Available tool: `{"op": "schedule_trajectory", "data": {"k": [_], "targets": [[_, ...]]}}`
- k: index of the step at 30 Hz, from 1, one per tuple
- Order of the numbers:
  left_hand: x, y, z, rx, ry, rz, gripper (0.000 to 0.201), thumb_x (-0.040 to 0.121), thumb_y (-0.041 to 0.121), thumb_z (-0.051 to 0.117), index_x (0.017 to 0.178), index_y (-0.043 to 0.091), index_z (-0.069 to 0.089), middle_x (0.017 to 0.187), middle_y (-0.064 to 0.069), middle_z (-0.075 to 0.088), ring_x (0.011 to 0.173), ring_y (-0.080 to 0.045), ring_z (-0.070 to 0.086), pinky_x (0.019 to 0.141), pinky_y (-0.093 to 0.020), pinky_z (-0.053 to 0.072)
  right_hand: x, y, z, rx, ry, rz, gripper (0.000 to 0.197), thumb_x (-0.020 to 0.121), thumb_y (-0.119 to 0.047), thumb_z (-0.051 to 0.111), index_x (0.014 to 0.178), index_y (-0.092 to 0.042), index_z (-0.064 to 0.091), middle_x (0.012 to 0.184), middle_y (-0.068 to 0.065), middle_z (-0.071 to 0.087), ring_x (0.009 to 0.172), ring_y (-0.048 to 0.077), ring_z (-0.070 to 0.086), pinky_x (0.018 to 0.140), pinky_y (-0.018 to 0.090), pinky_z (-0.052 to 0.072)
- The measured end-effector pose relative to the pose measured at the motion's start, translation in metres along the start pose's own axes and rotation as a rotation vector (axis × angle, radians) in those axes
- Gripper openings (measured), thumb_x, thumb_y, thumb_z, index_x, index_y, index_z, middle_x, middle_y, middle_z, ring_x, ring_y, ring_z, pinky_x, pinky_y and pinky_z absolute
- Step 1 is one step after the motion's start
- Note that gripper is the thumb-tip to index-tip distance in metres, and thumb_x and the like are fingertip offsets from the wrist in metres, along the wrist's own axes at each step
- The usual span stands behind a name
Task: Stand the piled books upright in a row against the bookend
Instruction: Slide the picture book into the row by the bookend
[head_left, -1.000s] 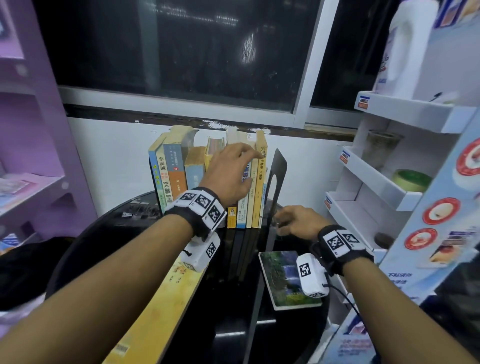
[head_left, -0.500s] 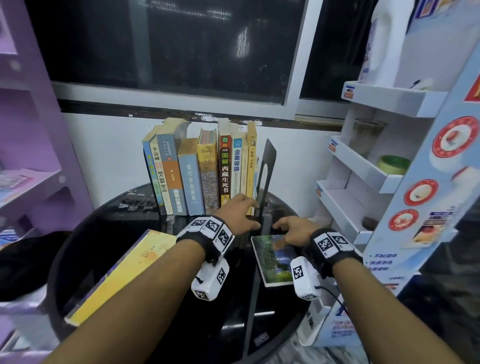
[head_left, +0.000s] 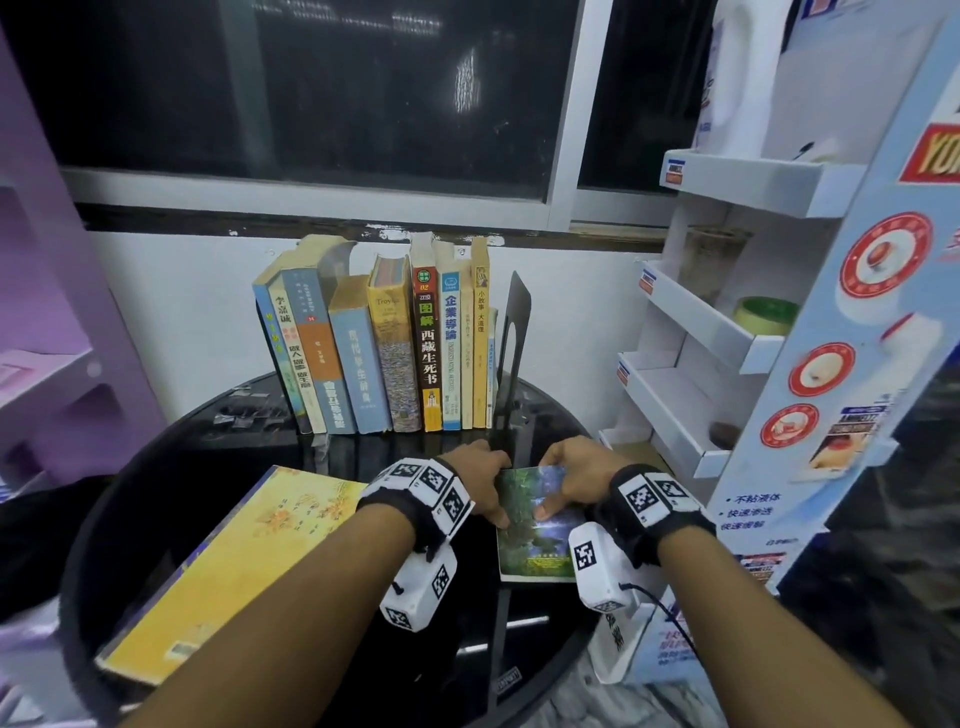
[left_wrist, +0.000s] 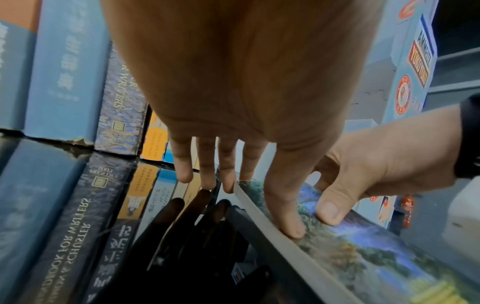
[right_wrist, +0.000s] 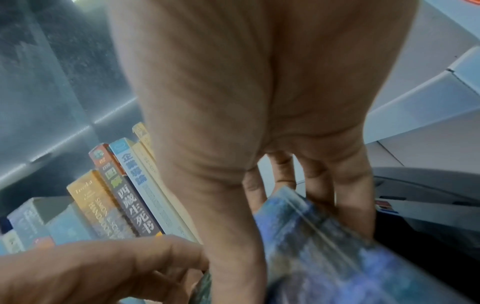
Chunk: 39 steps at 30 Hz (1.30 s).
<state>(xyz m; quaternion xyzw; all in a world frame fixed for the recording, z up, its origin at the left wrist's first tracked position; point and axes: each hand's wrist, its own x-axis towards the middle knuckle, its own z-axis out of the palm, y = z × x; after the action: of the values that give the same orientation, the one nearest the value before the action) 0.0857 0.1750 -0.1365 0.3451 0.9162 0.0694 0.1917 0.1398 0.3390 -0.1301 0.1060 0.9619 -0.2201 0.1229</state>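
Several books (head_left: 395, 353) stand upright in a row at the back of the black round table (head_left: 171, 467), ending at the black bookend (head_left: 513, 348) on the right. A small book with a landscape cover (head_left: 535, 545) lies in front of the bookend. My right hand (head_left: 553, 483) grips its far end, thumb (left_wrist: 330, 211) on the cover and fingers (right_wrist: 350, 205) curled behind the edge. My left hand (head_left: 496, 488) rests at its left edge, thumb (left_wrist: 285, 218) pressing the cover, fingers (left_wrist: 207, 174) straight down to the table. A large yellow book (head_left: 234, 566) lies flat on the left.
A white cardboard display rack (head_left: 727, 338) stands close to the table's right side, with a cup and a tape roll on its shelves. A purple shelf unit (head_left: 57, 338) is at the left. The wall and a dark window are directly behind the row.
My left hand came down from the top of the standing row to the small book. My right hand moved from the bookend's base onto that book's far end.
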Motion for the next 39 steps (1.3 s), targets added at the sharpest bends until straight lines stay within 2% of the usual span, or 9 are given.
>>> {"op": "schedule_trajectory", "data": {"k": [7, 11, 14, 19, 22, 25, 28, 34, 39], "targets": [[-0.001, -0.005, -0.014, -0.263, 0.144, 0.072, 0.064, 0.069, 0.016, 0.083, 0.122, 0.018, 0.046, 0.118, -0.006, 0.044, 0.105, -0.025, 0.052, 0.090, -0.036, 0.045, -0.009, -0.004, -0.016, 0.128, 0.102, -0.124, 0.054, 0.060, -0.027, 0.090, 0.088, -0.033, 0.044, 0.102, -0.002, 0.057, 0.092, 0.020, 0.055, 0.084, 0.034, 0.046], [-0.006, -0.006, -0.033, -0.405, 0.222, 0.110, 0.054, 0.079, 0.006, 0.073, 0.120, 0.020, 0.041, 0.083, 0.001, 0.058, 0.084, -0.020, 0.060, 0.077, -0.034, 0.050, -0.016, -0.014, -0.035, 0.158, 0.154, -0.186, 0.045, 0.075, -0.023, 0.080, 0.101, -0.028, 0.043, 0.096, -0.003, 0.059, 0.086, 0.019, 0.055, 0.075, 0.033, 0.045], [-0.006, -0.011, -0.046, -0.449, 0.294, 0.138, 0.049, 0.082, 0.002, 0.069, 0.118, 0.019, 0.041, 0.080, 0.000, 0.059, 0.081, -0.023, 0.063, 0.079, -0.037, 0.052, -0.025, -0.022, -0.050, 0.184, 0.139, -0.241, 0.052, 0.079, -0.013, 0.075, 0.116, -0.035, 0.044, 0.107, 0.004, 0.064, 0.092, 0.026, 0.065, 0.084, 0.044, 0.053], [-0.004, -0.013, -0.067, -0.490, 0.452, 0.215, 0.044, 0.081, -0.001, 0.068, 0.115, 0.018, 0.047, 0.092, 0.000, 0.054, 0.078, -0.017, 0.061, 0.075, -0.034, 0.054, -0.036, -0.037, -0.062, 0.111, 0.270, -0.345, 0.069, 0.077, -0.007, 0.075, 0.132, -0.040, 0.049, 0.121, 0.001, 0.063, 0.087, 0.028, 0.069, 0.082, 0.040, 0.056], [-0.003, -0.012, -0.081, -0.425, 0.627, 0.253, 0.046, 0.079, 0.004, 0.072, 0.117, 0.020, 0.053, 0.102, 0.001, 0.058, 0.090, -0.014, 0.059, 0.079, -0.029, 0.051, -0.031, -0.042, -0.067, 0.088, 0.390, -0.343, 0.069, 0.078, -0.007, 0.071, 0.136, -0.038, 0.049, 0.125, 0.004, 0.064, 0.091, 0.023, 0.068, 0.085, 0.032, 0.055], [-0.005, -0.017, -0.100, -0.322, 0.819, 0.287, 0.045, 0.079, 0.010, 0.072, 0.119, 0.023, 0.055, 0.105, 0.007, 0.060, 0.100, -0.008, 0.055, 0.087, -0.023, 0.046, -0.026, -0.043, -0.070, 0.053, 0.462, -0.281, 0.069, 0.080, -0.005, 0.065, 0.141, -0.031, 0.046, 0.133, 0.007, 0.058, 0.112, 0.023, 0.060, 0.095, 0.020, 0.041], [-0.006, -0.024, -0.119, -0.230, 0.942, 0.317, 0.046, 0.080, 0.012, 0.070, 0.122, 0.024, 0.056, 0.115, 0.005, 0.059, 0.110, -0.010, 0.052, 0.099, -0.026, 0.040, -0.020, -0.045, -0.069, 0.067, 0.501, -0.231, 0.066, 0.084, 0.001, 0.059, 0.143, -0.025, 0.043, 0.131, 0.010, 0.058, 0.116, 0.025, 0.057, 0.091, 0.015, 0.032], [0.006, -0.032, -0.145, 0.009, 0.961, 0.232, 0.056, 0.080, 0.029, 0.070, 0.132, 0.026, 0.050, 0.135, 0.001, 0.051, 0.127, -0.020, 0.042, 0.108, -0.036, 0.031, 0.002, -0.054, -0.058, 0.114, 0.585, -0.212, 0.061, 0.085, 0.001, 0.054, 0.139, -0.030, 0.048, 0.109, 0.010, 0.068, 0.099, 0.027, 0.064, 0.090, 0.028, 0.047], [0.022, -0.042, -0.155, 0.174, 0.868, 0.140, 0.068, 0.080, 0.047, 0.065, 0.140, 0.028, 0.040, 0.144, 0.001, 0.044, 0.136, -0.021, 0.034, 0.116, -0.045, 0.018, 0.020, -0.064, -0.050, 0.145, 0.602, -0.221, 0.055, 0.090, -0.007, 0.053, 0.139, -0.031, 0.047, 0.108, 0.015, 0.065, 0.098, 0.032, 0.064, 0.092, 0.037, 0.051]]}}
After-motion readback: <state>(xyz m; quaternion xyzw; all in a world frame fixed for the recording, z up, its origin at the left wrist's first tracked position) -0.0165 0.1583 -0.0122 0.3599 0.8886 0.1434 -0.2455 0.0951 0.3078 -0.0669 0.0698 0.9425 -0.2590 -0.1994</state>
